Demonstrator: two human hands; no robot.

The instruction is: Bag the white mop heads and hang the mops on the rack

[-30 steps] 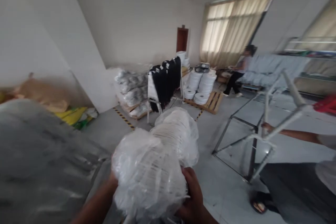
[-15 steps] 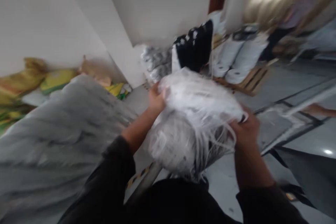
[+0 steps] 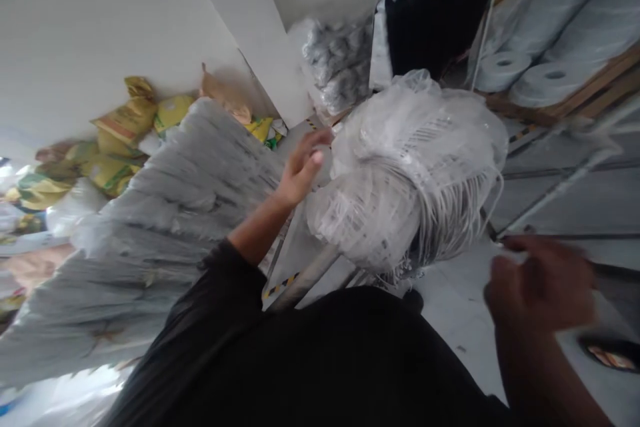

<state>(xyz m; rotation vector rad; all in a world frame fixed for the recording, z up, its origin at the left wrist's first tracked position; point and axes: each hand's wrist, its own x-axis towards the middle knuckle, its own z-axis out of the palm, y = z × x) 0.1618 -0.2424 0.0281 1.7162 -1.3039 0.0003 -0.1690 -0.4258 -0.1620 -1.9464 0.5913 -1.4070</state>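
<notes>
Now our left hand point(image 3: 303, 167) rests open-fingered against the bagged bundle of white hangers point(image 3: 407, 170) perched atop the rail, our right hand point(image 3: 543, 283) loosely curled and empty below, and it looks light, slippery, best gripped underneath.

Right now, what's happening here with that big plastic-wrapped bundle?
A person in a black top is handling a clear plastic bag of white hangers, which sits on a metal bar in front of them. Their left hand is open at the bag's left side, at or just short of the plastic. Their right hand is off the bag, blurred and loosely curled. Grey wrapped bundles lie to the left, white rolls on a pallet behind.
</notes>
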